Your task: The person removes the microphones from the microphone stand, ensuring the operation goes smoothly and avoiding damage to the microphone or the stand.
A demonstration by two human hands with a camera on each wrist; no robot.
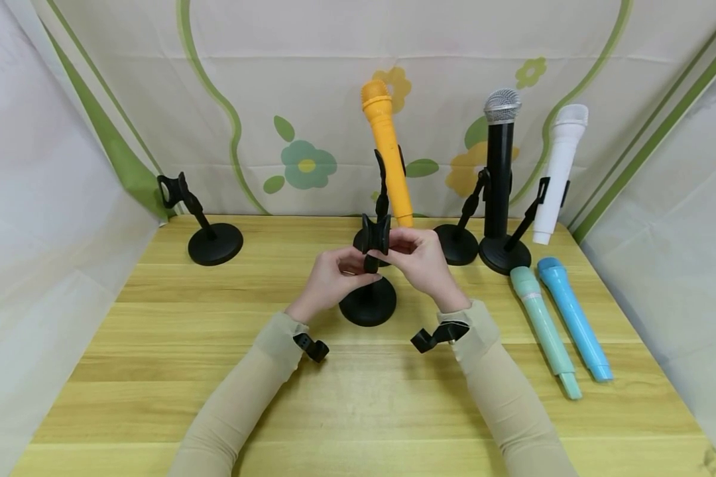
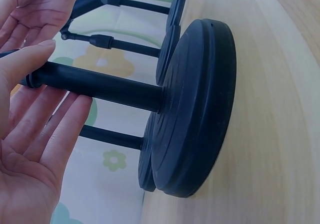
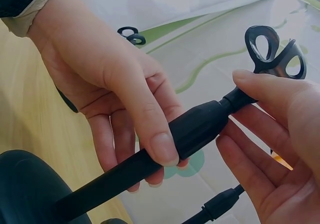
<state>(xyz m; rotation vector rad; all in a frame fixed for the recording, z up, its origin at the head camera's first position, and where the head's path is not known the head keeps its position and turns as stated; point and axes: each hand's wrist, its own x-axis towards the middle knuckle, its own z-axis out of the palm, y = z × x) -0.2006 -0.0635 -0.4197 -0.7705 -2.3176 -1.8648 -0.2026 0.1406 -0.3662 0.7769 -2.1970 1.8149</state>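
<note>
In the head view, a black microphone stand [image 1: 367, 305] is upright at the middle of the table, its round base down. My left hand [image 1: 328, 278] grips its pole, thumb on one side and fingers on the other, just below the thick collar [image 3: 200, 129] in the right wrist view. Higher up, my right hand [image 1: 422, 262] pinches the neck under the two-pronged clip [image 3: 270, 53], which holds no microphone. Right behind stands another black stand with an orange microphone [image 1: 388, 152] in its clip.
A stand with a bare clip [image 1: 215, 244] is at the back left. At the back right, two stands bear a black microphone [image 1: 499, 172] and a white microphone [image 1: 559, 172]. A green microphone [image 1: 545, 331] and a blue microphone [image 1: 575, 318] lie on the table [image 1: 155, 371] at right.
</note>
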